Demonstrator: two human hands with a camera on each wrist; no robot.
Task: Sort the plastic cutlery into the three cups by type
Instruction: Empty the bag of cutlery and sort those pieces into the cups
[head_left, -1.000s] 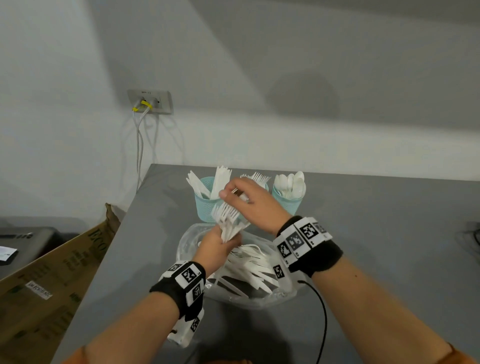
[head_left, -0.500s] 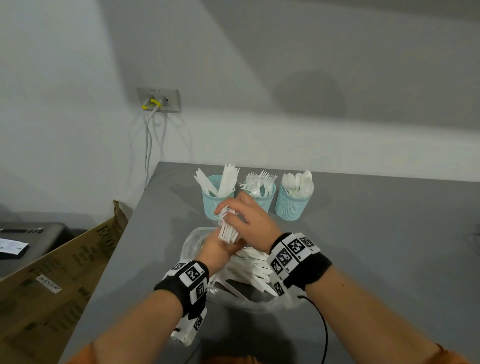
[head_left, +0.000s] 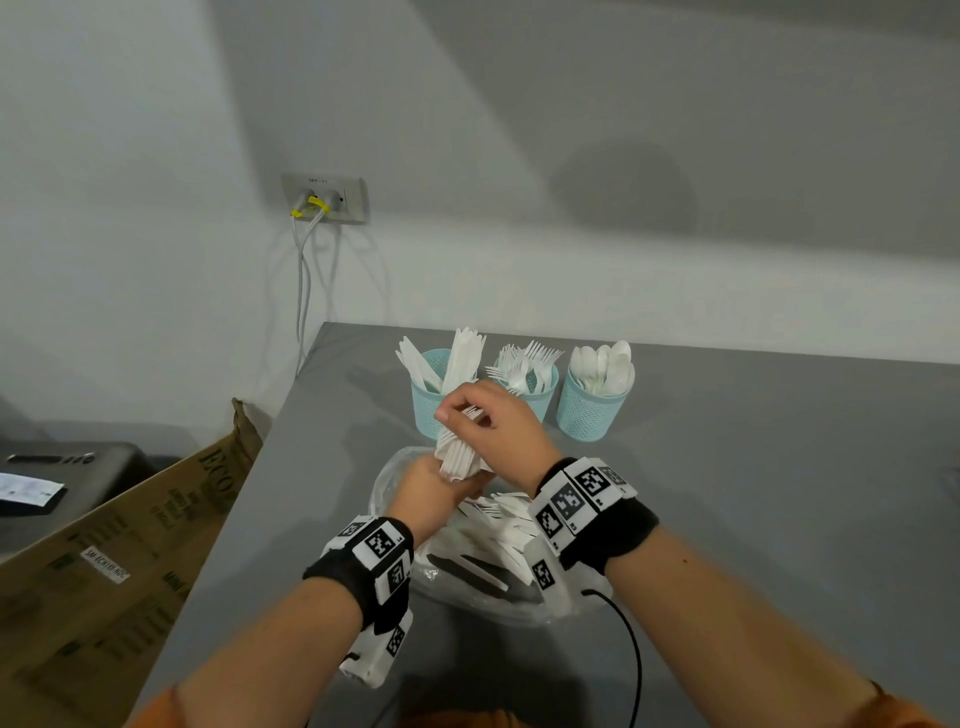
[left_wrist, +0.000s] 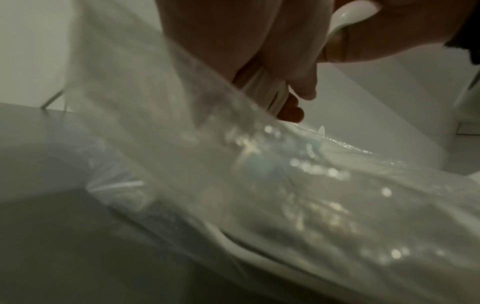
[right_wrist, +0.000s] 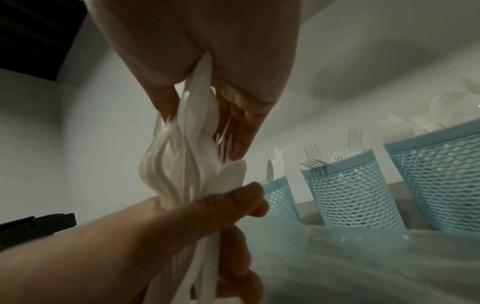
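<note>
My left hand (head_left: 436, 488) grips the handles of a bundle of white plastic cutlery (head_left: 457, 449), held upright above the clear plastic bag (head_left: 395, 467). My right hand (head_left: 488, 415) curls over the top ends of the same bundle (right_wrist: 187, 156), where fork tines and spoon bowls show. Three teal mesh cups stand behind: the left cup (head_left: 428, 410) with knives, the middle cup (head_left: 540, 397) with forks, the right cup (head_left: 589, 410) with spoons. More loose cutlery (head_left: 498, 525) lies in the bag under my wrists.
The grey table (head_left: 753, 493) ends at a left edge beside a cardboard box (head_left: 130, 545). A black cable (head_left: 631, 649) trails from my right wrist. A wall socket with cords (head_left: 324, 200) sits behind the table.
My right hand came back from the fork cup and closed over the top of the bundle that my left hand holds. The view shifted slightly.
</note>
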